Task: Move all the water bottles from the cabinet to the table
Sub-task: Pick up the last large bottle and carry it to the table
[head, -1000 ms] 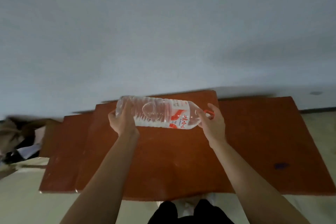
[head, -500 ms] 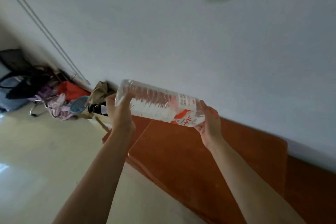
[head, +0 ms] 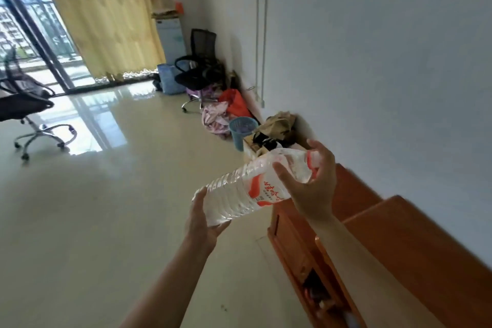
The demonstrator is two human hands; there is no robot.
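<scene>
Between both hands, a large clear water bottle (head: 247,189) is held in the air, tilted, base low-left and neck high-right, above the floor (head: 93,208) just left of the wooden cabinet (head: 399,242). Left hand (head: 203,224) cups the base from below, fingers (head: 222,226) curled under it, thumb up its side. Right hand (head: 312,186) wraps the shoulder and neck end; thumb lies over the red-white label, other fingers hook round the far side by the red cap area. Both hands closed on bottle, firm contact. Bottle looks filled with clear liquid.

Cabinet runs along the white wall (head: 372,61), orange-brown top, front partly open at lower right with dark contents inside, too blurred to tell. Past the cabinet: blue wastebasket (head: 242,133), contents unclear, beside a heap of brown bags and clothes (head: 277,125). Further back a black office chair (head: 198,66), red bag, white appliance in the corner. Second office chair (head: 24,98) at far left, yellow curtain (head: 106,21) over the balcony door. Floor under the bottle is bare glossy tile.
</scene>
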